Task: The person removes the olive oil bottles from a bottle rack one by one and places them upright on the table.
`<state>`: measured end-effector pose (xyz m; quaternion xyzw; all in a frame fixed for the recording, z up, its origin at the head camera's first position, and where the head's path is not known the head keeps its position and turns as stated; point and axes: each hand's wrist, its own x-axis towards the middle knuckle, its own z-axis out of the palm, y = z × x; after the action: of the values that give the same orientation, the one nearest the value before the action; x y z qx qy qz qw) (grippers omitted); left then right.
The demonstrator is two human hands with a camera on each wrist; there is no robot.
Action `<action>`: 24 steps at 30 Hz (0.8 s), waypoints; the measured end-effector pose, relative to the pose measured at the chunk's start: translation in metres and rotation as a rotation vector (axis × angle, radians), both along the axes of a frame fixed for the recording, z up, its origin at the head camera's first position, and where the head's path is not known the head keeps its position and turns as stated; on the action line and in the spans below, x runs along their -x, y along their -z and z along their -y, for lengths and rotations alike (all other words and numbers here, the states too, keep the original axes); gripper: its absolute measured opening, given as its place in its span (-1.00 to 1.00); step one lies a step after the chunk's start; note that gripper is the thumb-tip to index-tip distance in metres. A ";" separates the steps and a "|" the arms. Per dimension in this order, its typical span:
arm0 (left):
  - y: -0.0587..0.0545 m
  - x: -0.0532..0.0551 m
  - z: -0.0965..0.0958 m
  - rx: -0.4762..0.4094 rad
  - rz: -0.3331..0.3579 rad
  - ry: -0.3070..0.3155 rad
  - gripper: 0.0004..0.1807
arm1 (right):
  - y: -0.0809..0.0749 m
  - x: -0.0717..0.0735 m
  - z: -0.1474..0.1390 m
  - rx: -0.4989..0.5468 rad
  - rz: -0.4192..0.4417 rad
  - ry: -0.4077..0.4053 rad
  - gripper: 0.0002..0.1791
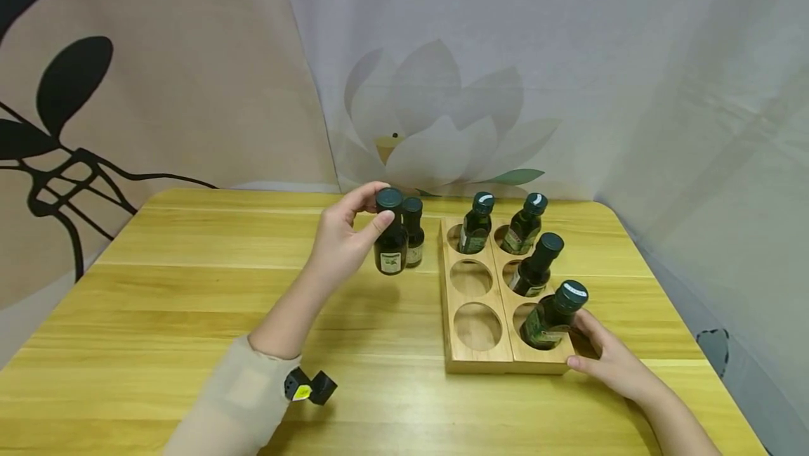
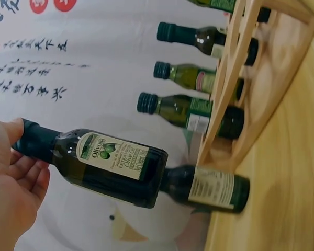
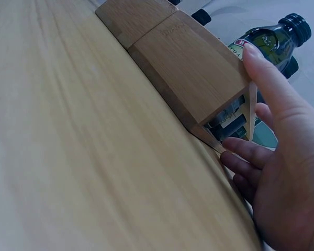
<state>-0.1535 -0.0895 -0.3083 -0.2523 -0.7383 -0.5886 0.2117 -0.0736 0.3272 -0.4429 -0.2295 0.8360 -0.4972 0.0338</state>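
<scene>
The olive oil bottle (image 2: 110, 163), pinched near its cap by the left hand (image 1: 344, 238), hangs above the table (image 1: 221, 301) just beside a second bottle (image 1: 414, 237), with a gap before the left edge of the rack (image 1: 499, 366). Two holes (image 1: 477, 327) lie free along that edge (the middle and near ones), while the right hand (image 1: 609, 361), fingers loosely spread, touches the rack's near right corner.

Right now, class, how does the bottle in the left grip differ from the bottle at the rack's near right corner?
The gripped bottle is held above the table, while the corner bottle sits in the rack. The gripped bottle's cap is plain on top; the corner bottle's has a white mark. Both are labelled.
</scene>
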 end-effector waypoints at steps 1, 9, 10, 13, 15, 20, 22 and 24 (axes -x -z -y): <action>0.000 0.001 0.003 -0.001 -0.001 -0.003 -0.66 | 0.000 0.000 0.000 -0.002 0.001 0.003 -0.16; -0.001 0.008 0.023 -0.009 0.029 -0.026 -0.68 | 0.002 0.001 -0.001 -0.001 0.000 0.005 -0.16; -0.001 0.009 0.025 -0.005 0.033 -0.031 -0.68 | 0.002 0.001 -0.001 0.001 -0.002 0.002 -0.16; -0.001 0.014 0.030 0.002 0.036 -0.034 -0.68 | 0.001 0.000 -0.001 0.010 -0.004 -0.002 -0.16; -0.001 0.017 0.032 0.006 0.033 -0.036 -0.68 | 0.001 0.000 -0.001 0.014 -0.001 -0.003 -0.16; -0.003 0.026 0.036 0.008 0.019 -0.037 -0.69 | 0.001 0.000 -0.001 0.010 0.004 0.001 -0.16; -0.004 0.029 0.037 0.009 0.019 -0.039 -0.69 | 0.001 0.000 -0.001 0.004 0.001 0.004 -0.16; -0.003 0.032 0.039 0.014 0.023 -0.046 -0.70 | 0.001 0.001 -0.001 -0.002 0.000 0.007 -0.16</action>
<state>-0.1854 -0.1282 -0.3048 -0.2300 -0.7503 -0.5813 0.2150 -0.0741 0.3281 -0.4438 -0.2264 0.8373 -0.4966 0.0325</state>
